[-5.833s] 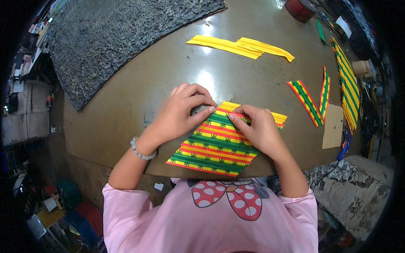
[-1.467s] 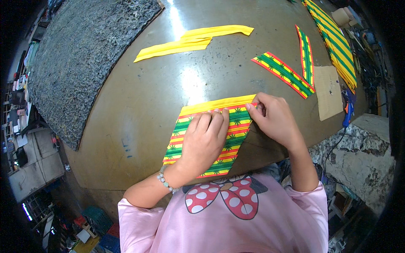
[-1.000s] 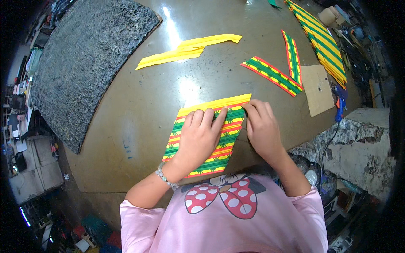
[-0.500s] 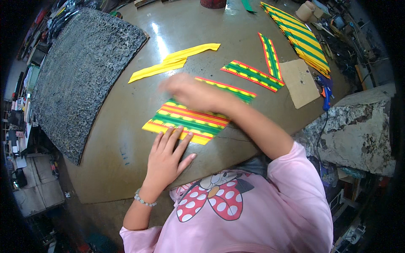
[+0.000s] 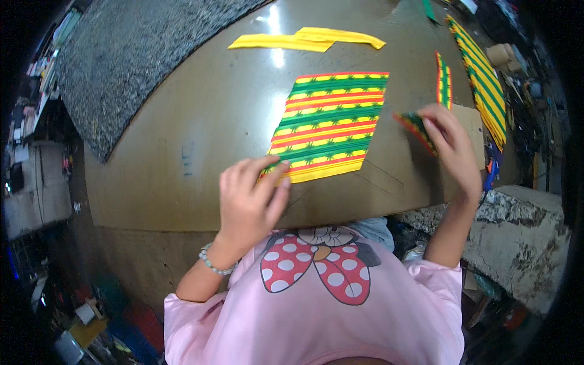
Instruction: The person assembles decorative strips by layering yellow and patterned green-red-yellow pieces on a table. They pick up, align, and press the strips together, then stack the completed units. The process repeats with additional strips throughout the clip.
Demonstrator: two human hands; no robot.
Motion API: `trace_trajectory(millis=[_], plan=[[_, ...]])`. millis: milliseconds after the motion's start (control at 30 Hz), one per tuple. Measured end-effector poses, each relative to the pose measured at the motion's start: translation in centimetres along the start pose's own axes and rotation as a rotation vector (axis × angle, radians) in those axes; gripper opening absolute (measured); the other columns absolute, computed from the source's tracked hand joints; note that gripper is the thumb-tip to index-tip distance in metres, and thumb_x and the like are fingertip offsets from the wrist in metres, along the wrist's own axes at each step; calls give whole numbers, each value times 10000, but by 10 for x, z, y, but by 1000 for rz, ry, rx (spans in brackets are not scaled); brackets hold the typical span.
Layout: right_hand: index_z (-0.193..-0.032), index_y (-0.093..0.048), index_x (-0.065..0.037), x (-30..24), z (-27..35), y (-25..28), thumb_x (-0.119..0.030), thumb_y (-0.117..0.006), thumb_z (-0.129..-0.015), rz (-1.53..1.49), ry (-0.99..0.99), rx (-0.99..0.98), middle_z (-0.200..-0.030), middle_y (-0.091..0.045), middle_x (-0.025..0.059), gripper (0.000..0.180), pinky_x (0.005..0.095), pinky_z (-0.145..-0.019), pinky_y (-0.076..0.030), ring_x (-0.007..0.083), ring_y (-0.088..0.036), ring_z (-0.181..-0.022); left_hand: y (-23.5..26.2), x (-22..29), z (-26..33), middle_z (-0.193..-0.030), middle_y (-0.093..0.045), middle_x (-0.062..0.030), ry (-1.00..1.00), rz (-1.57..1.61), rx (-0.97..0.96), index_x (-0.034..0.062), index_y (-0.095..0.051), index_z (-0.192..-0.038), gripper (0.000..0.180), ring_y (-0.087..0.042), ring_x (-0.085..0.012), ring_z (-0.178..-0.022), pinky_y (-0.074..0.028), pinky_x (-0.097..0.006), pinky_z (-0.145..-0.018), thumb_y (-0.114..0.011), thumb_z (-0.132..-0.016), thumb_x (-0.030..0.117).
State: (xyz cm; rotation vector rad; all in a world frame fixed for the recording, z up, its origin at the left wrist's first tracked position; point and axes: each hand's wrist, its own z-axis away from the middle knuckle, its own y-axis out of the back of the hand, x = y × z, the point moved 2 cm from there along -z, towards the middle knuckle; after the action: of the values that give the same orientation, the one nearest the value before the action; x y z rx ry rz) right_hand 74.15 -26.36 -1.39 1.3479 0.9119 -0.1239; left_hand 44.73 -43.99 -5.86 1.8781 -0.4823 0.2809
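Observation:
A slanted striped panel [image 5: 333, 125] in green, yellow and red, with dark leaf shapes, lies flat on the table in front of me. My left hand [image 5: 250, 191] is at its lower left corner, thumb and fingertips closed around the edge. Off to the right, my right hand [image 5: 451, 137] pinches a leaf-patterned strip [image 5: 417, 131] that is tilted up from the table. Just beyond that hand rests another narrow patterned strip [image 5: 444, 79]. Two overlapping yellow strips [image 5: 307, 40] lie past the panel's far edge.
The brown table [image 5: 152, 201] has a curved near edge. A rough dark slab [image 5: 140, 61] covers its left side. At the right are a piece of cardboard [image 5: 471, 125], a stack of green-and-yellow strips [image 5: 483, 79] and a blue glue gun [image 5: 491, 170]. A worn concrete block [image 5: 517, 237] stands beside the table.
My right hand has moved from above the panel to the right and picked up a patterned strip. My left hand has shifted to the panel's corner. The view has shifted too.

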Motion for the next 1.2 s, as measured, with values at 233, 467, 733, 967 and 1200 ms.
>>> trace_trajectory(millis=[233,467,733,967,1200], plan=[[-1146,-690,4,-96,34,-103,-113,-716,-883,-389,161,-462,-884,-693,156,289,343,-684,-514,247,-660,-740,4,9,33,-764,-691,-60,417,678,-169,-2,-742,-960,187,-600,-94,-578,-470,-245,-514,-801,-838,127],[-837,-683,13,-111,14,-129,-261,-724,-895,-204,-61,-442,-724,-681,194,283,434,-613,-508,362,-665,-653,12,-15,41,-683,-652,-71,686,508,2,-35,-709,-848,148,-565,-75,-557,-461,-235,-507,-766,-877,99],[-815,-667,24,-107,1,-150,-272,-775,-860,-81,-21,-433,-683,-653,159,319,358,-556,-479,263,-625,-570,8,-21,39,-679,-658,-81,711,463,-6,-35,-691,-822,149,-573,-94,-548,-474,-242,-528,-754,-869,91],[-792,-659,23,-107,-6,-147,-314,-796,-837,-61,-7,-454,-637,-613,155,367,360,-544,-465,263,-611,-561,10,-22,37,-658,-658,-84,766,474,-6,-41,-682,-784,159,-588,-90,-554,-483,-238,-536,-745,-861,83],[-779,-651,21,-109,-5,-149,-324,-793,-839,-33,-32,-448,-622,-597,152,377,366,-544,-461,265,-602,-558,9,-23,36,-639,-652,-76,768,469,-15,-43,-680,-778,163,-576,-80,-543,-482,-234,-535,-746,-858,82]])
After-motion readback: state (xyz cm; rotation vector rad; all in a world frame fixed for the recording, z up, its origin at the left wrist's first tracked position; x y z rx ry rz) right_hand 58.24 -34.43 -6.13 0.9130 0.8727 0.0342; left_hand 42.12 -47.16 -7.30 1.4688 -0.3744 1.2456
